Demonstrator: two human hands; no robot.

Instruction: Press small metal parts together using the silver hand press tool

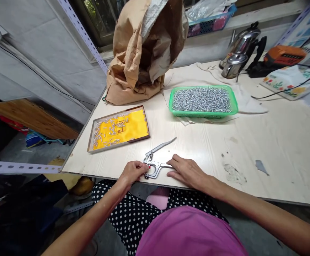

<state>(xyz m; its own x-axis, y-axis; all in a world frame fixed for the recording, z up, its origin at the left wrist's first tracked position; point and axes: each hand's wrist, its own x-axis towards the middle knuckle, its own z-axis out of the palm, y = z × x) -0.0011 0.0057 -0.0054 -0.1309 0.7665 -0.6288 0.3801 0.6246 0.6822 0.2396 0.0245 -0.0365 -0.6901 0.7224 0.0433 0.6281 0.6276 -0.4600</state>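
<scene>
Metal snap pliers (155, 167) lie at the table's front edge, their upper handle (162, 145) raised and the spring showing. My right hand (188, 171) rests on the table, its fingers and thumb around the end of the lower handle. At the jaws, my left hand (133, 173) is closed in a pinch. A small red spot shows beside its fingertips, but what they hold is hidden. Behind the pliers is a shallow tray (121, 141) with a yellow bottom and scattered small metal pins. To the right, a green basket (203, 114) is filled with similar pins.
A large brown paper sack (133, 94) stands open at the back of the table (272, 149). A kettle (247, 39), a metal cup (233, 65) and an orange-black device (284, 55) are at the back right. A grey scrap (262, 167) lies at right.
</scene>
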